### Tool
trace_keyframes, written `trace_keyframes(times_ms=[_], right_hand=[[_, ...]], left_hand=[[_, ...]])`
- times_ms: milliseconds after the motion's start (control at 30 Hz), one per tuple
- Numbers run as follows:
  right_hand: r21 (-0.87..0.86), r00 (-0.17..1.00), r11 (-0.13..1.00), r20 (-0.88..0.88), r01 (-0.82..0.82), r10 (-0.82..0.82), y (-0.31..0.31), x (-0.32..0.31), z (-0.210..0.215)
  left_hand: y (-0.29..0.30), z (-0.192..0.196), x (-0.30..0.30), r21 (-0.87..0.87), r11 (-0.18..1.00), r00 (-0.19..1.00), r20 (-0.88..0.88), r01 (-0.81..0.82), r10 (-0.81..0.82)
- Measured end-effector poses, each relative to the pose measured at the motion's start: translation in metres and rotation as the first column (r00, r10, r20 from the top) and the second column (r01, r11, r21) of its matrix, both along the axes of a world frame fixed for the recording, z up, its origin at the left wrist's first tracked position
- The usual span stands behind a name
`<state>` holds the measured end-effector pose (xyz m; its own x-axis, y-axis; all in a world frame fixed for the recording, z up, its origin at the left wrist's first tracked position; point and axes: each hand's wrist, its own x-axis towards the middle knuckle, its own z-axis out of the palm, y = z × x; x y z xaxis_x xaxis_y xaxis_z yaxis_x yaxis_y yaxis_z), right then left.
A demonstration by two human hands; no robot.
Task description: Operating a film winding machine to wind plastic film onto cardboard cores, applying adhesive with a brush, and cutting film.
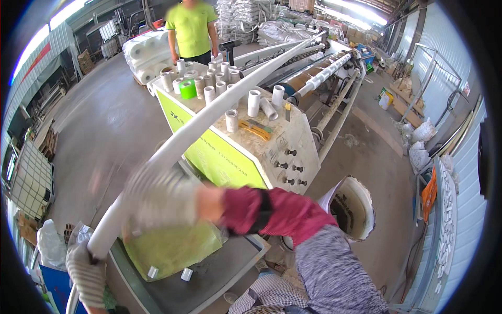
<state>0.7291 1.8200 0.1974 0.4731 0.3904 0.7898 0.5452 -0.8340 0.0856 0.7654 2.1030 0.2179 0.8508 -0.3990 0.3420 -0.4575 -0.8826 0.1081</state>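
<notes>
A long white pole-like roll (230,97) slants from the lower left up across the machine to the far right. Its near end lies at my left hand (86,275), which wears a striped knit glove and wraps round it; a thinner white length shows below. My right hand (162,201), gloved too, is smeared by motion and reaches across to the roll's lower part. Whether its fingers grip the roll cannot be seen. Beneath the hands sits a grey tray (230,285) with a yellowish-green sheet (172,248) and two small pale cylinders inside.
A green-and-white machine (246,146) carries several short cardboard cores, a green tape roll (187,89), a yellow utility knife (255,131) and black knobs. A person in a bright green shirt (191,31) stands behind it. A round bin (353,209) stands to the right.
</notes>
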Motion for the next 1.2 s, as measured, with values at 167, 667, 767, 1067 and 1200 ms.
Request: trace_keyframes(times_ms=[167,667,767,1067,1200], right_hand=[[-0.044,0.969,0.988,-0.205,-0.148,0.136,0.002,0.008,0.009],[-0.337,0.06,0.226,-0.438,0.914,-0.897,-0.538,0.026,0.019],[-0.364,0.32,0.336,-0.105,0.869,-0.942,-0.511,0.062,-0.013],[-0.517,0.474,0.473,-0.141,0.713,-0.869,-0.534,0.036,-0.021],[-0.586,0.612,0.503,-0.015,0.636,-0.791,-0.557,0.05,-0.034]], left_hand=[[-0.06,0.004,-0.019,0.011,0.955,0.953,0.053,0.297,-0.297],[-0.02,0.013,0.01,-0.169,0.985,0.978,-0.206,-0.037,0.001],[-0.032,0.007,0.007,-0.034,0.998,0.986,-0.162,0.044,-0.049],[-0.015,-0.056,0.027,-0.173,0.976,0.88,-0.473,-0.132,0.035],[-0.113,-0.013,-0.012,-0.218,0.972,0.918,-0.36,0.092,-0.168]])
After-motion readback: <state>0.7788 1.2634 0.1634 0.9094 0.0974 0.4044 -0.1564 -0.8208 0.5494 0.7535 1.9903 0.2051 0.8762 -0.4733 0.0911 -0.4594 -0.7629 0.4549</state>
